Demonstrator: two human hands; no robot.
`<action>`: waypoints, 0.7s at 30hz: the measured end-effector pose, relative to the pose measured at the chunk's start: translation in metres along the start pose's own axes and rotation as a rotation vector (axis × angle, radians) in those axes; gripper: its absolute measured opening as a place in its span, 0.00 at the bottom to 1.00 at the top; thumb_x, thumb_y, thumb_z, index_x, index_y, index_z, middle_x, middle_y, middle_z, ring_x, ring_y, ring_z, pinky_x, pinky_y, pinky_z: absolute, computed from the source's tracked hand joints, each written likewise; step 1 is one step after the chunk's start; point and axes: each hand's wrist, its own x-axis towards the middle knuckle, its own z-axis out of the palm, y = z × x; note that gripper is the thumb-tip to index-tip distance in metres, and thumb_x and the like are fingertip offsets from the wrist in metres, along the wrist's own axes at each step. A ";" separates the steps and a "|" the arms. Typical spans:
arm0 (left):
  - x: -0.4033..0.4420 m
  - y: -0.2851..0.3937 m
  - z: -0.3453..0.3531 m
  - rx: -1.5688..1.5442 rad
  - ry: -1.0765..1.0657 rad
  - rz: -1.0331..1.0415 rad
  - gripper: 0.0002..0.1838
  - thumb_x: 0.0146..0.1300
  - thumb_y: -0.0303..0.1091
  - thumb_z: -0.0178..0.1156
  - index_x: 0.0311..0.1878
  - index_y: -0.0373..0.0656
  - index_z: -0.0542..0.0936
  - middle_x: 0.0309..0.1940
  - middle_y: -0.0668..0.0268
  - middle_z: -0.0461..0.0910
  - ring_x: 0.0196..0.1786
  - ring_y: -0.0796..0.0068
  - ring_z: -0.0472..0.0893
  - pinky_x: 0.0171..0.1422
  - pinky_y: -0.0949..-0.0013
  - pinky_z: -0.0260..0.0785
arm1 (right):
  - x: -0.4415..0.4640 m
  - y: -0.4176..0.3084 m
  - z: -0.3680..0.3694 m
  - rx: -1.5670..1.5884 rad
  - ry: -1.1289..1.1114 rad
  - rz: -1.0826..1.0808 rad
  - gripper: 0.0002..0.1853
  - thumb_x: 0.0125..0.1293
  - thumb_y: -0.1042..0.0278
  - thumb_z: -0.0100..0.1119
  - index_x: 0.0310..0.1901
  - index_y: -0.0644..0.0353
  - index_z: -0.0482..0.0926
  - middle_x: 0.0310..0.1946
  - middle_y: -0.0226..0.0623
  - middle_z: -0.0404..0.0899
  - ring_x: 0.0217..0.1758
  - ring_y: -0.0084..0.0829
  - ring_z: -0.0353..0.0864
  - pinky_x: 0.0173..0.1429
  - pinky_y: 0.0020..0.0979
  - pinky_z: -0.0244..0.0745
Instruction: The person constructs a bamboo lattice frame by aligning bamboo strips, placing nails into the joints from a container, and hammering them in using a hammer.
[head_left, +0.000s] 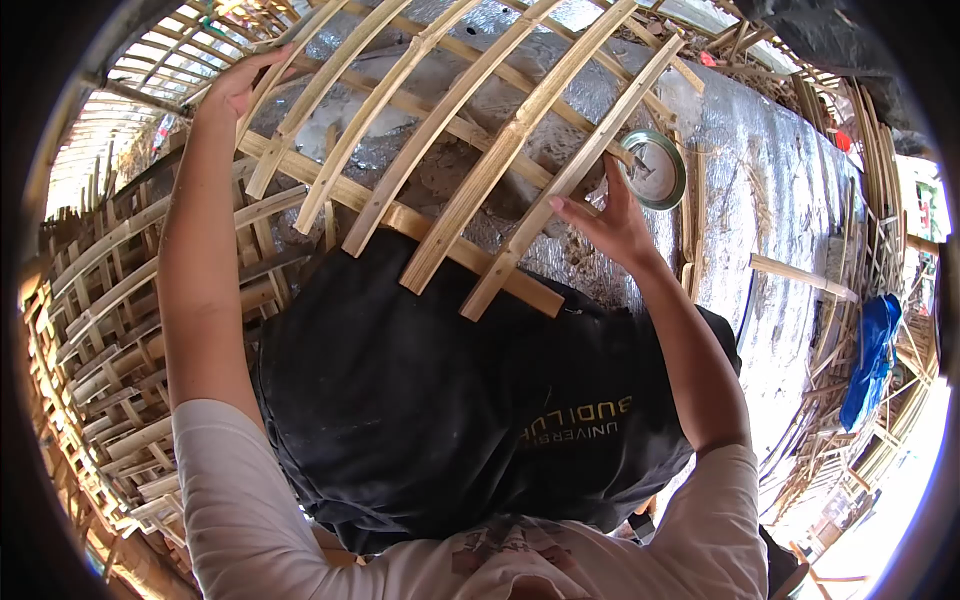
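Bamboo frame (515, 132) looks light and fairly stiff, best held by its outer slats (620, 118); left hand (248, 82) and right hand (615, 222) clasp opposite sides, well apart.

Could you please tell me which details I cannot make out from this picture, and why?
Head view, left hand: its full grip, as slats partly hide the fingers.
Head view, wooden lattice: its far end, cut off by the top edge.
Head view, round tin: what its contents are, too small to tell.
Head view, black cloth: its full lettering, partly lost in folds.
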 end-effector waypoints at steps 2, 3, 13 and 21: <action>-0.004 0.000 -0.001 0.017 -0.003 0.011 0.24 0.70 0.41 0.67 0.65 0.41 0.79 0.60 0.67 0.81 0.59 0.72 0.82 0.69 0.77 0.73 | 0.000 -0.004 0.003 0.093 -0.002 -0.051 0.56 0.51 0.38 0.79 0.71 0.68 0.61 0.63 0.58 0.73 0.70 0.52 0.73 0.73 0.47 0.70; -0.003 0.000 -0.002 0.047 -0.018 0.031 0.24 0.69 0.43 0.68 0.65 0.43 0.80 0.60 0.68 0.81 0.60 0.73 0.82 0.71 0.75 0.72 | -0.001 -0.004 0.004 0.127 -0.009 -0.053 0.56 0.51 0.39 0.80 0.71 0.68 0.61 0.63 0.58 0.73 0.69 0.51 0.74 0.72 0.47 0.71; 0.017 -0.002 -0.015 0.143 -0.092 0.023 0.27 0.64 0.53 0.71 0.62 0.52 0.83 0.59 0.74 0.83 0.59 0.80 0.82 0.77 0.68 0.61 | -0.027 -0.031 0.013 0.236 -0.157 -0.018 0.52 0.56 0.50 0.79 0.72 0.71 0.59 0.64 0.59 0.74 0.65 0.49 0.79 0.71 0.47 0.74; 0.029 -0.002 -0.024 0.119 -0.097 0.092 0.28 0.65 0.51 0.71 0.63 0.44 0.81 0.57 0.65 0.83 0.58 0.75 0.82 0.68 0.70 0.73 | -0.025 -0.035 0.015 0.177 -0.207 0.031 0.44 0.63 0.49 0.73 0.70 0.67 0.63 0.61 0.56 0.78 0.67 0.48 0.79 0.71 0.46 0.73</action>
